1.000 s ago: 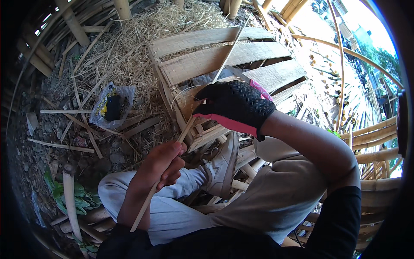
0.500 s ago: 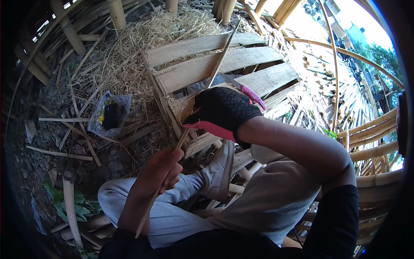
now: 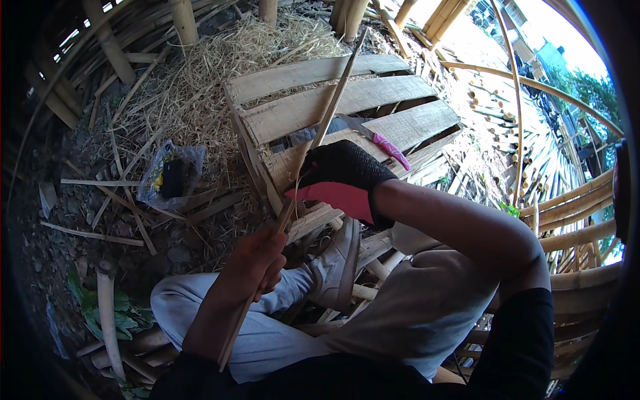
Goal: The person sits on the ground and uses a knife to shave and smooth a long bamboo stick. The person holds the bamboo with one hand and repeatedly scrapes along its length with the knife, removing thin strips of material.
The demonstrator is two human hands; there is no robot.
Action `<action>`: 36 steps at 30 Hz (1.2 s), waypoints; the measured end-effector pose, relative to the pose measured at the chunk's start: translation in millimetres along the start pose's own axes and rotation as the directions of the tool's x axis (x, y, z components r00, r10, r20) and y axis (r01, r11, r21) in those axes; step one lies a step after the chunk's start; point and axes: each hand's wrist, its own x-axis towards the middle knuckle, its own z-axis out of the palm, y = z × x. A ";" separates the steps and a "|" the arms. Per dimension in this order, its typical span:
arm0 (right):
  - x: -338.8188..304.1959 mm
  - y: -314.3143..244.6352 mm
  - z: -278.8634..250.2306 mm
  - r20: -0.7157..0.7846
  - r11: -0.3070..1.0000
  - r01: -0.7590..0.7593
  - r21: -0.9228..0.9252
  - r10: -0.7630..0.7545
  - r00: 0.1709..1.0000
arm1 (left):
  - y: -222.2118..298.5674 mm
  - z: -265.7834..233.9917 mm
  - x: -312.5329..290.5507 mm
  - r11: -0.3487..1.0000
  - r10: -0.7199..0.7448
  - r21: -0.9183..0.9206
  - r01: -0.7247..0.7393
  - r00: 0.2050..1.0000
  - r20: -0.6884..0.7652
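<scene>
A long, thin bamboo strip [image 3: 337, 95] runs slantwise from beside my left forearm up across a slatted wooden crate [image 3: 280, 121]. Bare and closed, my left hand [image 3: 255, 259] grips the strip's lower part above my bent leg. My right hand [image 3: 343, 177], in a black and pink glove, is closed around the strip further up, at the crate's near edge. A thin pale shaving shows beside the glove; its fingertips are partly hidden. A knife with a pink patterned handle [image 3: 391, 151] lies on the crate slats, just beyond my right hand.
Heaped pale shavings [image 3: 200, 93] cover the ground left of and behind the crate. A clear plastic bag [image 3: 193, 159] with something black and yellow lies at the left among loose bamboo pieces. Bamboo posts [image 3: 181, 23] stand behind; bamboo rails [image 3: 577, 233] run along the right.
My gloved hand has turned slightly and shifted a little down on the strip. The strip's upper end has swung slightly left. The knife stays where it was.
</scene>
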 end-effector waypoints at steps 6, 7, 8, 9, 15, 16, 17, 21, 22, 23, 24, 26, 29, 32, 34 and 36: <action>-2.5 5.3 -2.7 -0.025 1.000 -0.022 -0.021 0.021 0.999 | 3.9 5.0 2.1 0.999 -0.025 -0.027 0.026 0.999 0.020; -1.8 4.2 -4.1 -0.019 1.000 -0.009 -0.022 0.009 1.000 | 3.3 3.3 0.3 0.999 -0.030 -0.028 0.030 1.000 0.007; -2.9 3.7 -7.6 -0.013 1.000 -0.002 -0.015 0.002 1.000 | 1.6 1.1 -0.2 1.000 -0.007 -0.012 0.007 1.000 0.009; -3.9 3.7 -11.5 -0.002 1.000 0.007 -0.006 -0.007 1.000 | 0.3 -0.9 -1.1 1.000 0.015 0.005 -0.015 1.000 0.012; -16.2 3.2 -7.9 -0.124 0.999 -0.053 -0.011 0.052 0.991 | -1.2 5.2 2.9 0.999 0.038 0.016 -0.037 0.999 -0.029; -15.2 4.8 -6.9 -0.123 0.998 -0.062 -0.010 0.060 0.991 | -0.7 6.3 3.6 0.999 0.032 0.015 -0.032 0.999 -0.022; -12.7 6.7 -7.5 -0.108 0.998 -0.062 -0.031 0.058 0.992 | 0.0 7.5 4.0 0.999 0.026 0.039 -0.025 0.999 -0.027; -11.3 9.4 -6.0 -0.108 0.993 -0.063 -0.097 0.052 0.993 | -0.7 5.2 5.8 0.998 0.008 0.067 -0.007 1.000 -0.018; -10.5 9.5 -5.5 -0.109 0.993 -0.056 -0.103 0.045 0.993 | -1.3 3.6 5.0 0.998 0.007 0.066 -0.006 1.000 -0.021; -11.0 9.2 -4.2 -0.112 0.994 -0.044 -0.103 0.033 0.993 | -1.7 2.1 4.4 0.999 0.011 0.043 -0.011 1.000 -0.020; -9.9 9.2 -3.5 -0.115 0.994 -0.032 -0.103 0.020 0.993 | -1.9 1.3 3.7 1.000 0.016 0.019 -0.015 1.000 -0.019; -9.7 11.9 -2.4 -0.123 0.994 -0.019 -0.107 0.006 0.992 | -3.3 4.2 4.1 1.000 0.014 0.023 -0.013 0.999 -0.035; -9.7 15.0 -0.3 -0.134 0.994 0.005 -0.109 -0.020 0.991 | -3.3 4.8 5.1 0.998 0.012 0.064 -0.010 0.999 -0.043; -7.4 13.5 -2.6 -0.118 0.992 0.002 -0.127 -0.017 0.993 | -1.6 4.6 5.3 0.997 0.013 0.079 -0.011 1.000 -0.019; -5.8 14.1 -2.2 -0.096 0.989 -0.011 -0.146 -0.003 0.995 | -1.4 5.3 4.7 0.998 0.014 0.057 -0.014 1.000 -0.006; -3.9 17.8 2.3 -0.144 0.994 -0.002 -0.112 -0.015 0.989 | -1.8 6.7 3.8 0.998 0.009 0.062 -0.007 0.999 -0.034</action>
